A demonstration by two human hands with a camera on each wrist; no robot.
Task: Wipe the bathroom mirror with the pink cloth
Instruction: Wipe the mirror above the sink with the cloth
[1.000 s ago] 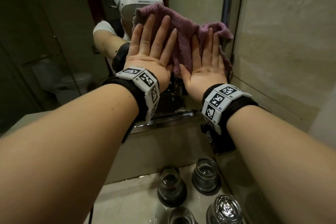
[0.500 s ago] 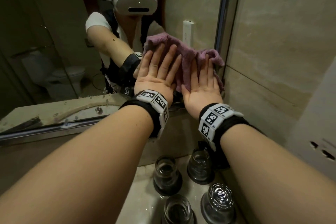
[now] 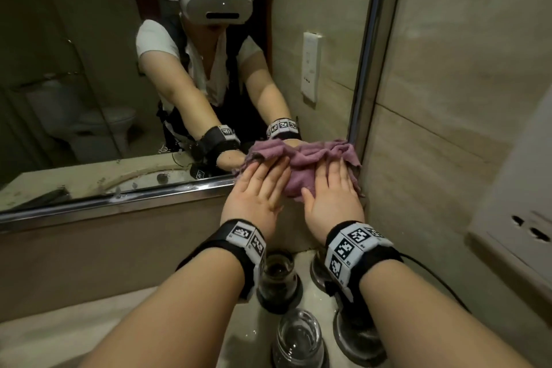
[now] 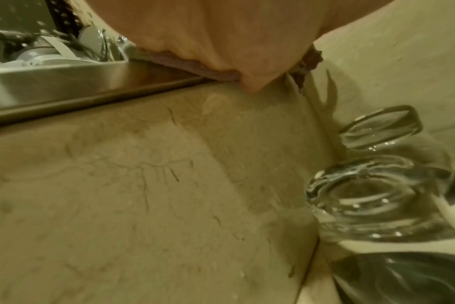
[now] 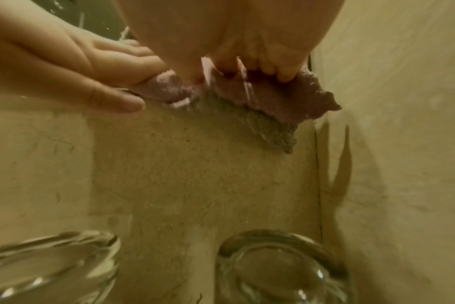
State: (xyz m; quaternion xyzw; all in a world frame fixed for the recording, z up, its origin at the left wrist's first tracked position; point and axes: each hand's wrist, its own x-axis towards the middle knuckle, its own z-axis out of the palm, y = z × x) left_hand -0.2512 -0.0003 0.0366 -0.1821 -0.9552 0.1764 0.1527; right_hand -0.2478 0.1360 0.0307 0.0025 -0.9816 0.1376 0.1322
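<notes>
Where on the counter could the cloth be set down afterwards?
Bare counter lies left of the glasses, below the mirror frame. The right corner by the wall is crowded: four glasses stand close together under both wrists, so pass a hand there carefully.

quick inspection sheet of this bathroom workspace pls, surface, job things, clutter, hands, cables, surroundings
surface: mirror with a metal bottom frame; specks on the reflected counter near its lower edge.
job's things: pink cloth bunched at the mirror's lower right corner, hanging over the frame onto the stone below.
clutter: upturned glasses on dark coasters on the counter under the wrists.
grippers: left hand and right hand flat, fingers straight, pressing the cloth.
cables: black cable running from the right wristband.
surroundings: beige tiled wall on the right; a toilet and a white socket show in the reflection.
</notes>
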